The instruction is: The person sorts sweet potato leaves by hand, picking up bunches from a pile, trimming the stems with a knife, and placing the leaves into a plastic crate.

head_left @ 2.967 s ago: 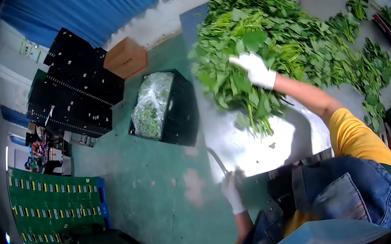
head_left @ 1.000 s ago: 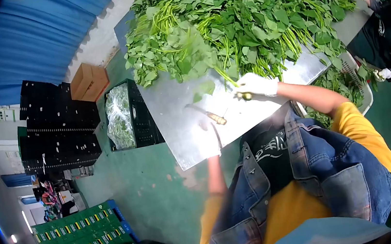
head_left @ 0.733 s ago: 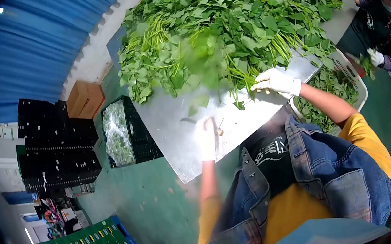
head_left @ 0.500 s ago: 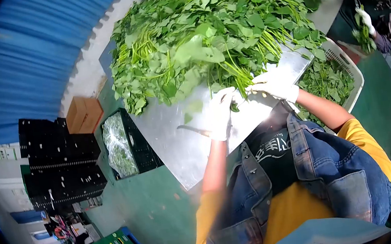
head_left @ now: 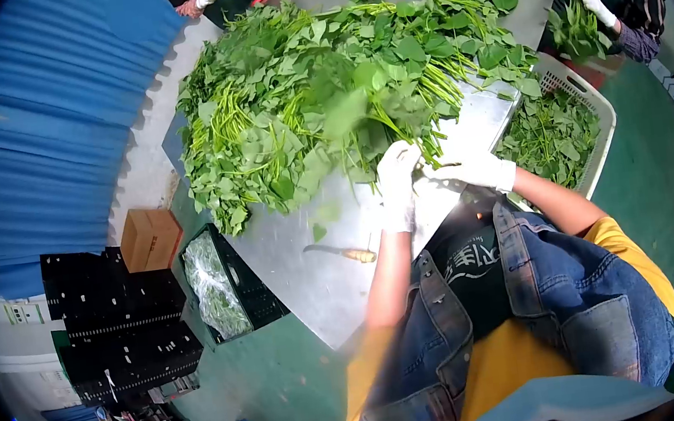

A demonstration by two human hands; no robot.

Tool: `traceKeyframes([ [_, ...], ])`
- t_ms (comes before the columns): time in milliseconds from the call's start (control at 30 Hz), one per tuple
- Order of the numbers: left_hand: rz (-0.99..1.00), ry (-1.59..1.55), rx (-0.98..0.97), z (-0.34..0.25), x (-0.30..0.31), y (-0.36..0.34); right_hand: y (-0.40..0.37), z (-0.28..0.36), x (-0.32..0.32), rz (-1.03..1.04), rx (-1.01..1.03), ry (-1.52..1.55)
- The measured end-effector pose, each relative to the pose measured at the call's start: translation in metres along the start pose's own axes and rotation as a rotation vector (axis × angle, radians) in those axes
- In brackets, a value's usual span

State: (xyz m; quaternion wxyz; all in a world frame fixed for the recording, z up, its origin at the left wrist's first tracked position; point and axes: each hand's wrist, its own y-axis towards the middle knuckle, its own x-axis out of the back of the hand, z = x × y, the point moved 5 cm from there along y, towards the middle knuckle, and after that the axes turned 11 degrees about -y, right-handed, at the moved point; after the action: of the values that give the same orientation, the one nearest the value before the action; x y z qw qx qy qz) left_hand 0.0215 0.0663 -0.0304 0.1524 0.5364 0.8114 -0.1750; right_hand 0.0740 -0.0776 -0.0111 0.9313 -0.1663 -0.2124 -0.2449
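A big heap of leafy greens (head_left: 314, 95) covers the metal table (head_left: 292, 258). Both my hands wear white gloves. My left hand (head_left: 397, 176) grips a bunch of green stems (head_left: 394, 123) at their cut ends, at the near edge of the heap. My right hand (head_left: 471, 169) is closed on the same stem ends, right beside the left. A knife with a yellow handle (head_left: 342, 253) lies loose on the bare metal, just left of my left forearm.
A white basket of greens (head_left: 566, 119) stands at the table's right. A black crate with bagged greens (head_left: 224, 283), stacked black crates (head_left: 119, 321) and a cardboard box (head_left: 151, 237) sit on the green floor. Other people's gloved hands handle greens at the far side (head_left: 590, 7).
My left hand let the knife go onto the table and moved up to the stems beside my right hand. The view swung as my head turned.
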Motion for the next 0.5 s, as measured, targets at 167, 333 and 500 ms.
traceKeyframes([
  [167,0.006,-0.368,-0.043,0.037,-0.001,0.005,0.025,-0.016,0.007,-0.202,0.082,-0.186],
  [333,-0.041,0.15,-0.136,0.027,0.0,0.012,0.015,0.016,0.021,-0.195,0.147,-0.357],
  [500,-0.151,0.343,-0.297,-0.007,-0.024,0.003,0.015,0.014,0.032,-0.28,0.068,-0.767],
])
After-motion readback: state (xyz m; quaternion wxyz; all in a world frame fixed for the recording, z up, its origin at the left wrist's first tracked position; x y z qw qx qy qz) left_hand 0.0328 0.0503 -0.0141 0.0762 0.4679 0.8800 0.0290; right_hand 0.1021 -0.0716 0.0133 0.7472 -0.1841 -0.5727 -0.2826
